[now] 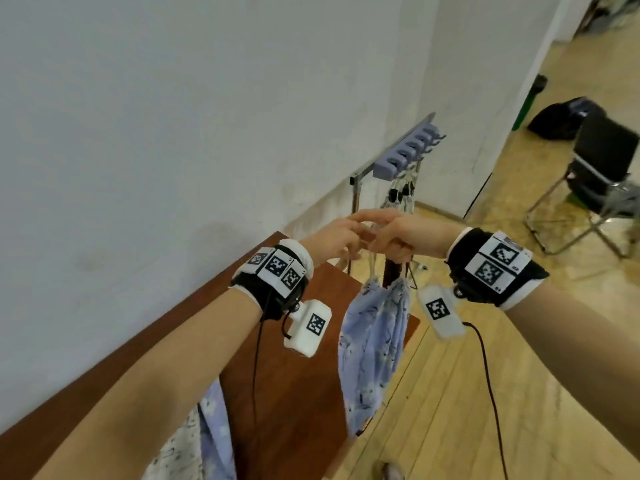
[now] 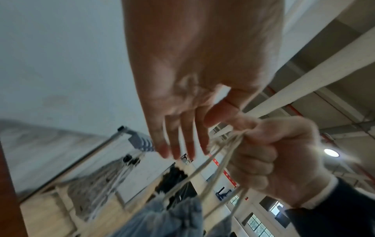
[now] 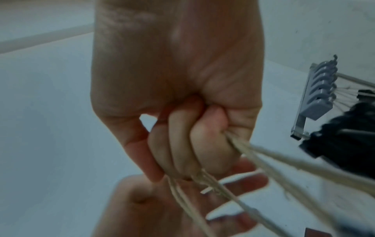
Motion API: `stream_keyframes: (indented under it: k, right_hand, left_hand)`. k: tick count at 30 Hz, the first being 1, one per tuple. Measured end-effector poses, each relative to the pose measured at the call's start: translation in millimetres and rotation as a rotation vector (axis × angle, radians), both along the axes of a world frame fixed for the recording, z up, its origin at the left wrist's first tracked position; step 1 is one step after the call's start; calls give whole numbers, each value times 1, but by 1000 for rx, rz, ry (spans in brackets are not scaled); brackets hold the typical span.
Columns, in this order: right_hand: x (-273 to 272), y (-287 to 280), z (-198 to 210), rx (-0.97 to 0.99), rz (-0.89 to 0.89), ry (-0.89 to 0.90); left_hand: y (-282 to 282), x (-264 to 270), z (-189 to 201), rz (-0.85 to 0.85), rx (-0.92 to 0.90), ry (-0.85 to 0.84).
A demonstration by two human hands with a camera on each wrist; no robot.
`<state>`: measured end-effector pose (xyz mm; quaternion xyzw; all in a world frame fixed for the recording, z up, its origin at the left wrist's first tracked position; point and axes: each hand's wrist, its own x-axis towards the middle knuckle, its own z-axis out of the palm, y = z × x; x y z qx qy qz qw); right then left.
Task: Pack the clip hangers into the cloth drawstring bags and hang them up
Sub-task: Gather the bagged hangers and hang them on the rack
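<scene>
My right hand is clenched in a fist round the pale drawstring cords of a blue floral cloth bag. The bag hangs below the fist, over the far end of the table. My left hand is right beside the fist, fingers straight and spread, thumb against the cord bunch. In the right wrist view the cords run out of the fist above the left hand's flat palm. The lavender hook rack stands beyond the hands. No clip hanger shows outside the bag.
Several other bags on cords hang from the rack, with dark pieces among them. A brown table stands along the white wall, and another floral bag lies at its near end. A black chair stands on the wooden floor at right.
</scene>
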<state>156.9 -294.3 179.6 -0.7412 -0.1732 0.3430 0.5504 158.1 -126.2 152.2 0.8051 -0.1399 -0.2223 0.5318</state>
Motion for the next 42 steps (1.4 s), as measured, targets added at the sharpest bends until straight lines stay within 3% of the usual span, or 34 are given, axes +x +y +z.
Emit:
stream_keyframes:
  k: [5, 8, 12, 15, 17, 21, 23, 27, 30, 32, 37, 42]
  right_hand:
    - [29, -79, -9, 22, -24, -77]
    - [56, -138, -16, 24, -51, -119]
    - [108, -224, -26, 31, -113, -104]
    - [139, -281, -31, 8, -106, -36]
    - [157, -313, -30, -29, -86, -28]
    - [189, -358, -34, -60, -94, -34]
    - [201, -367, -40, -47, -137, -59]
    - [228, -372, -56, -48, -158, -80]
    - [259, -380, -63, -47, -133, -50]
    - [283, -390, -71, -84, -126, -21]
    - [356, -403, -96, -102, -73, 120]
    - [436, -387, -108, -248, -1, 187]
  left_hand:
    - [-106, 47, -44, 75, 108, 65]
    - [-170, 76, -59, 109, -4, 146]
    - [-247, 117, -84, -15, -66, 151]
    - [-295, 147, -113, -24, -131, 246]
    - [-317, 151, -95, 4, -200, 320]
    - [-346, 170, -78, 31, -466, 447]
    - [-357, 180, -72, 7, -477, 437]
    - [-378, 203, -77, -16, -300, 336]
    - [-382, 228, -88, 109, -325, 327]
    - [-384, 251, -95, 104, -346, 356]
    - [-390, 320, -98, 115, -275, 289]
    - [-376, 400, -114, 182, -173, 267]
